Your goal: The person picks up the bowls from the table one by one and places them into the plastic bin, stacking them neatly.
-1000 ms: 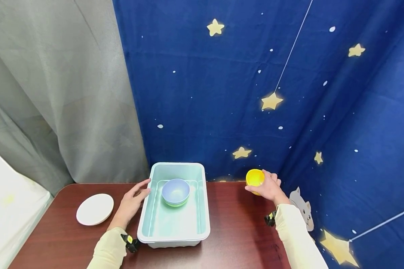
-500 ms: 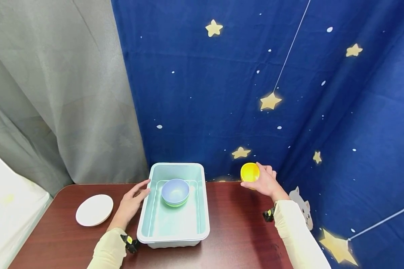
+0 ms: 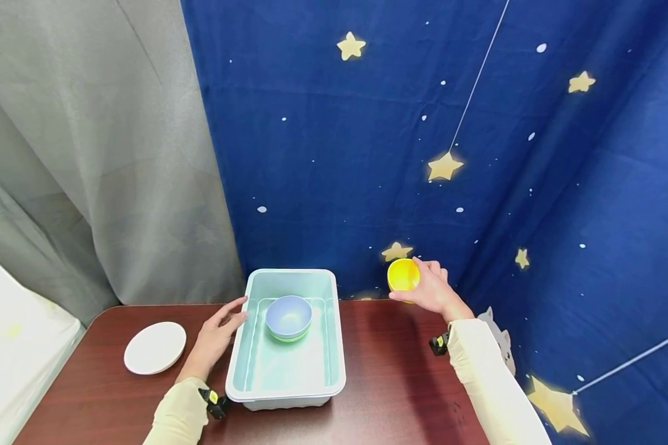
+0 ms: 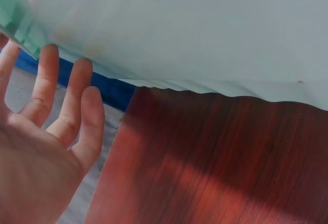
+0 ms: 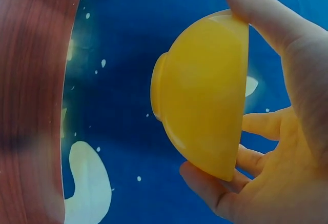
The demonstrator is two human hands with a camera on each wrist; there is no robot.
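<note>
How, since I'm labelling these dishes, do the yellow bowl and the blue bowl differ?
Colour: the yellow bowl is vivid yellow, the blue bowl pale blue. State: the yellow bowl is held in the right grip; the blue bowl is stacked on a green bowl inside the bin. Size: in the head view, the yellow bowl looks smaller than the blue bowl. Both are round.
</note>
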